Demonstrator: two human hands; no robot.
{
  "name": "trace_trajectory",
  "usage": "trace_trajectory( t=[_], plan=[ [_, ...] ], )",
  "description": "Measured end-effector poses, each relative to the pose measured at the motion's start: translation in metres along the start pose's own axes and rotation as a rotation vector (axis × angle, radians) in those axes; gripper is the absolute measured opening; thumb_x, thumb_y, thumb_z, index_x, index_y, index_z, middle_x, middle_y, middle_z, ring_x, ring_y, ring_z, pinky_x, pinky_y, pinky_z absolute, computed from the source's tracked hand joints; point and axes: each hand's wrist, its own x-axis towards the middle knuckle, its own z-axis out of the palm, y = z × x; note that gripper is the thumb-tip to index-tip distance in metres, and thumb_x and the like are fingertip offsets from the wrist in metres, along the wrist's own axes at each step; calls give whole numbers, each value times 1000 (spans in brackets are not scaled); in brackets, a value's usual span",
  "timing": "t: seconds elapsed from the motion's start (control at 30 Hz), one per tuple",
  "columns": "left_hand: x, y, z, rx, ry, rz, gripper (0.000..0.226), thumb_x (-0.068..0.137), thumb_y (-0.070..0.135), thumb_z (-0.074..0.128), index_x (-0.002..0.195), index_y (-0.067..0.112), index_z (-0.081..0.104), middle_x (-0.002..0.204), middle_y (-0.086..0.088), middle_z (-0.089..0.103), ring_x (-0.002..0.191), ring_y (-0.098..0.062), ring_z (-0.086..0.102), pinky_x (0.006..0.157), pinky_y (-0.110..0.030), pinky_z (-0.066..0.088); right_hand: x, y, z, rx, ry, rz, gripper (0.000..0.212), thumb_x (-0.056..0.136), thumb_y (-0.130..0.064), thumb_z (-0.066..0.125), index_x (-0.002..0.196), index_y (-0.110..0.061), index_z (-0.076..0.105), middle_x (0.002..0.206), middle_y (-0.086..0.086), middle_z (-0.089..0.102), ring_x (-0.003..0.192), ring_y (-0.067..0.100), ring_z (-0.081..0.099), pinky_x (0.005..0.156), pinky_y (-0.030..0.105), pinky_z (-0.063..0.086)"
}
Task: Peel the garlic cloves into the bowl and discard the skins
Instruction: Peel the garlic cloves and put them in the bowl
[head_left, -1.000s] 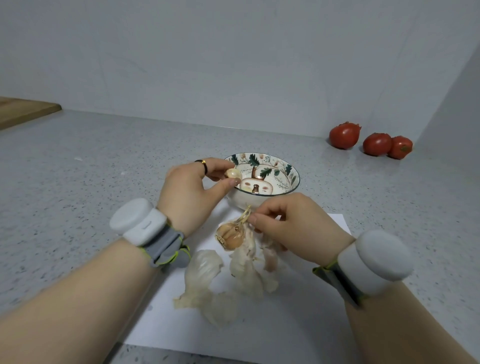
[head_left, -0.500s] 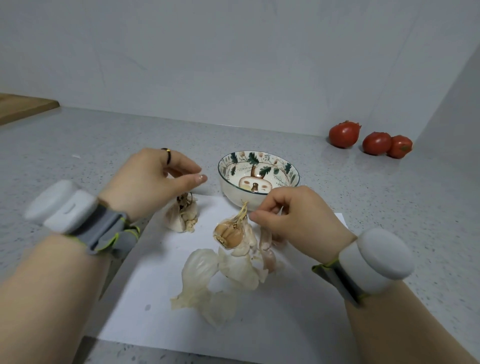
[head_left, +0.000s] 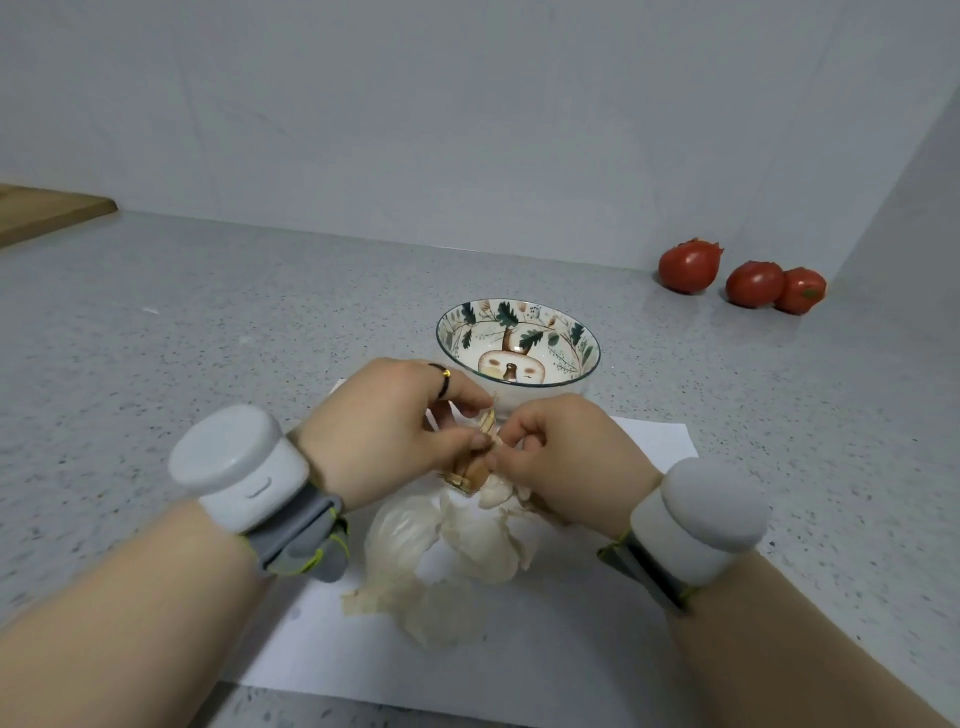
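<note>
Both hands meet over a white paper sheet (head_left: 545, 654) just in front of the patterned bowl (head_left: 519, 338). My left hand (head_left: 395, 426) and my right hand (head_left: 566, 457) pinch the same garlic piece (head_left: 470, 470), a brownish cluster with a dry stem tip sticking up between the fingers. Loose white garlic skins (head_left: 441, 561) lie heaped on the paper below the hands. The bowl's inside shows only its painted pattern from here; any clove in it is hidden.
Three red tomatoes (head_left: 691, 265) sit at the back right against the wall. A wooden board (head_left: 47, 213) lies at the far left. The grey speckled counter (head_left: 208, 338) spreads around the paper. Both wrists carry white sensor bands.
My left hand left the bowl, swung out to the left, then came back to grip the garlic piece that my right hand was holding. The garlic now sits between both hands.
</note>
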Motion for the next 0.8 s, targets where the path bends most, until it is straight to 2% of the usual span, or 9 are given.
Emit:
trace_trajectory(
  t=[0.1,0.17,0.27,0.33,0.47,0.53,0.63,0.73,0.8],
  plan=[
    [0,1,-1,-46,12,-46,27,73,29,69,99,28,63,71,22,55,59,4,56,65,-6,38,0,1,-6,56,79,-54,32,79,-19,63,50,-25,49,32,-17,46,38,2,45,48,16,36],
    [0,1,-3,-121,34,-85,19,71,29,70,88,30,61,65,23,57,56,8,56,59,-4,39,-2,0,-10,183,132,-108,31,80,-14,62,53,-24,51,33,-11,43,36,3,40,45,11,31],
    [-1,5,-6,-489,-63,-163,13,71,12,70,72,24,64,51,15,65,48,5,58,50,-7,46,-3,-3,-13,334,175,-179,29,79,-9,62,55,-22,54,40,-9,43,38,3,37,45,12,32],
    [-1,7,-7,-706,-131,-198,13,70,5,66,66,18,67,51,6,67,48,-1,61,47,-12,49,-5,-5,-13,372,152,-192,27,80,-9,60,57,-22,55,39,-10,47,38,2,41,45,14,36],
    [-3,7,-11,-937,-214,-187,8,61,13,77,56,14,71,51,0,67,46,-5,62,43,-10,46,-10,-10,-18,634,3,-115,25,86,-8,50,62,-13,52,40,-3,51,31,8,44,33,16,34],
    [-2,4,-12,-1015,-264,-157,23,48,21,86,64,14,71,54,-2,67,49,-7,63,44,-11,46,-13,-12,-19,788,-102,-91,26,89,-10,43,64,-10,49,41,1,54,31,9,46,33,16,35],
    [0,-3,-12,-1133,-327,-149,71,32,37,87,93,14,58,56,-4,68,54,-15,66,47,-17,51,-15,-14,-21,940,-219,-53,25,91,-9,36,69,-6,47,42,2,57,33,7,51,35,17,41],
    [1,-5,-12,-1161,-376,-119,84,38,34,85,111,20,45,55,-4,67,55,-17,67,50,-18,52,-15,-13,-22,940,-230,-17,23,91,-9,38,70,-5,48,43,4,50,31,7,47,31,14,34],
    [0,-6,-13,-1134,-390,-58,82,43,33,83,117,27,48,57,-2,68,56,-15,66,56,-20,53,-14,-11,-22,914,-218,9,25,91,-10,39,67,-6,48,41,4,43,27,7,40,30,12,28]
  ],
)
